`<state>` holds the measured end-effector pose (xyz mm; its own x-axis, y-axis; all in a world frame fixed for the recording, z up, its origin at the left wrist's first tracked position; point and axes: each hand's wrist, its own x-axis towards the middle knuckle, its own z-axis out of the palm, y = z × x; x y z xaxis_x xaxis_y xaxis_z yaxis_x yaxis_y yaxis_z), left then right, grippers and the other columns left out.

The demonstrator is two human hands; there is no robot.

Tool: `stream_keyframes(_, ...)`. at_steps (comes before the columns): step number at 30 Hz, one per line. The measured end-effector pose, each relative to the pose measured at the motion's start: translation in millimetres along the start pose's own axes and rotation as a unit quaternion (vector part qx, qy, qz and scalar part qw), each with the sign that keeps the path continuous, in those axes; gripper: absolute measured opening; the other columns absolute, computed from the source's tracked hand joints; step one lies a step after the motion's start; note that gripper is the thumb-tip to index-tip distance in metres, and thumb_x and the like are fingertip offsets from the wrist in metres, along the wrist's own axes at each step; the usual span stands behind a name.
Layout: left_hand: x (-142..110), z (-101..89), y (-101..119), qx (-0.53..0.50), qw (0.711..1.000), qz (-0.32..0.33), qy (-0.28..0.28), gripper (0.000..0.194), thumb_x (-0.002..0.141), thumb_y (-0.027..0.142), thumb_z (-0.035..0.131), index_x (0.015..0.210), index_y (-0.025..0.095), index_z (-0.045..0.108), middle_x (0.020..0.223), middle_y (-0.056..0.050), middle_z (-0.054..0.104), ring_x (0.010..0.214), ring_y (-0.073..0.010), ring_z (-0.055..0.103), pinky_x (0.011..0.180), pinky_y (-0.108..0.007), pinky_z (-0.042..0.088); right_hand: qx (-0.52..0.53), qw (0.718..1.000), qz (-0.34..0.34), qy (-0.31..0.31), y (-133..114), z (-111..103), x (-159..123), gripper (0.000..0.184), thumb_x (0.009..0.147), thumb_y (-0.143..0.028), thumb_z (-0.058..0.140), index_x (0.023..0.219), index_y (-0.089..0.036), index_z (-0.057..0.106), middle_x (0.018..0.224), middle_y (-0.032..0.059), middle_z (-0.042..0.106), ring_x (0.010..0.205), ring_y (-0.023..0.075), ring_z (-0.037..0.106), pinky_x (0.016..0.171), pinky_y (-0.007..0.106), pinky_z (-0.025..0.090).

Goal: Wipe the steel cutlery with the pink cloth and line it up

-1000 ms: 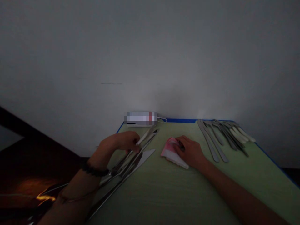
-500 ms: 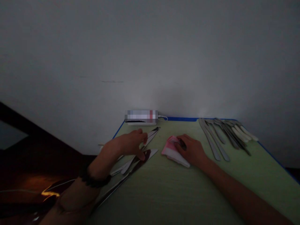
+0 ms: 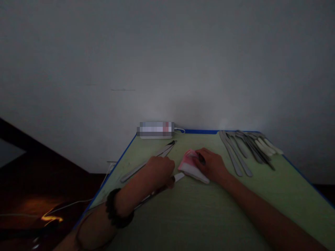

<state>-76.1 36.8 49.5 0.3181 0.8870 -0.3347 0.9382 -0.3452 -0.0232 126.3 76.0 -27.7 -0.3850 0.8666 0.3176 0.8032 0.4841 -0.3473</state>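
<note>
My left hand (image 3: 160,170) is closed around a table knife (image 3: 179,177). Its pale blade tip sticks out to the right, close to the cloth, and part of the shaft shows below my wrist. A folded pink and white cloth (image 3: 192,169) is in the closed fingers of my right hand (image 3: 210,162), resting low over the table. Beyond my left hand, more metal cutlery (image 3: 134,171) lies slanting across the table, partly hidden by that hand.
At the table's (image 3: 199,216) far right lies a group of metal cutlery (image 3: 239,157), beside several white-handled pieces (image 3: 265,146). A white box-like device (image 3: 156,137), partly blurred out, stands at the back edge with a white cable (image 3: 180,130). Behind rises a grey wall (image 3: 167,69).
My left hand has moved right and down and closed on the knife, bringing its blade toward the cloth. My right hand keeps hold of the cloth, and the view has shifted slightly.
</note>
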Motion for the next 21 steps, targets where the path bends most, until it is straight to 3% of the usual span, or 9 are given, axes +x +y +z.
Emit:
stream_keyframes(3, 5, 4.9, 13, 0.024, 0.998, -0.001, 0.052, 0.031, 0.081, 0.039, 0.056, 0.087, 0.012, 0.069, 0.083, -0.018, 0.07, 0.08, -0.0324, 0.067, 0.066, -0.04, 0.052, -0.01, 0.999, 0.027, 0.034, 10, 0, 2, 0.022, 0.086, -0.036, 0.046, 0.095, -0.021, 0.06, 0.089, 0.0044, 0.063, 0.074, 0.0179, 0.057, 0.063, 0.029, 0.039)
stream_keyframes(6, 0, 1.5, 24, 0.015, 0.997, -0.005, 0.071, 0.029, 0.085, 0.033, 0.05, 0.097, 0.012, 0.065, 0.09, -0.016, 0.07, 0.084, -0.0299, 0.067, 0.069, -0.038, 0.052, 0.027, 0.994, 0.048, 0.097, 23, -1, 4, 0.024, 0.087, -0.034, 0.045, 0.097, -0.02, 0.061, 0.09, 0.0066, 0.06, 0.077, 0.0184, 0.056, 0.069, 0.031, 0.043)
stream_keyframes(9, -15, -2.3, 31, 0.009, 1.0, -0.001, 0.025, 0.028, 0.08, 0.03, 0.055, 0.095, 0.008, 0.066, 0.092, -0.019, 0.069, 0.085, -0.0324, 0.066, 0.07, -0.04, 0.052, 0.085, 0.978, 0.042, 0.183, 30, -2, 6, 0.027, 0.087, -0.036, 0.045, 0.098, -0.017, 0.061, 0.099, 0.0107, 0.055, 0.089, 0.0207, 0.054, 0.08, 0.035, 0.044)
stream_keyframes(11, -22, 1.0, 34, 0.011, 0.999, -0.035, -0.008, 0.023, 0.078, 0.018, 0.053, 0.094, 0.006, 0.065, 0.091, -0.02, 0.069, 0.083, -0.0328, 0.067, 0.067, -0.04, 0.053, 0.111, 0.968, 0.041, 0.222, 32, -1, 7, 0.028, 0.088, -0.035, 0.043, 0.099, -0.016, 0.059, 0.102, 0.0127, 0.054, 0.097, 0.0228, 0.052, 0.087, 0.038, 0.042)
stream_keyframes(16, -14, 20.6, 38, 0.025, 0.999, -0.014, 0.044, 0.034, 0.079, 0.003, 0.038, 0.104, 0.006, 0.06, 0.091, -0.019, 0.069, 0.082, -0.0314, 0.068, 0.065, -0.04, 0.053, 0.132, 0.964, 0.073, 0.221, 32, 2, 9, 0.037, 0.091, -0.036, 0.035, 0.119, -0.015, 0.046, 0.108, 0.0144, 0.057, 0.099, 0.0249, 0.052, 0.088, 0.044, 0.04)
stream_keyframes(19, -11, 21.8, 40, 0.027, 0.998, -0.026, 0.055, 0.033, 0.078, 0.005, 0.039, 0.104, 0.006, 0.059, 0.091, -0.019, 0.068, 0.081, -0.0305, 0.068, 0.066, -0.04, 0.053, 0.064, 0.967, 0.06, 0.24, 28, 3, 6, 0.048, 0.088, -0.043, 0.04, 0.125, -0.013, 0.041, 0.12, 0.018, 0.049, 0.111, 0.0287, 0.044, 0.093, 0.047, 0.035)
stream_keyframes(21, -14, 18.4, 42, 0.018, 0.998, -0.048, 0.035, 0.028, 0.076, 0.009, 0.043, 0.097, 0.007, 0.061, 0.089, -0.018, 0.068, 0.081, -0.031, 0.067, 0.066, -0.04, 0.053, 0.02, 0.977, 0.047, 0.206, 21, 2, 3, 0.049, 0.084, -0.046, 0.045, 0.121, -0.014, 0.045, 0.119, 0.0171, 0.048, 0.111, 0.0298, 0.043, 0.092, 0.047, 0.035)
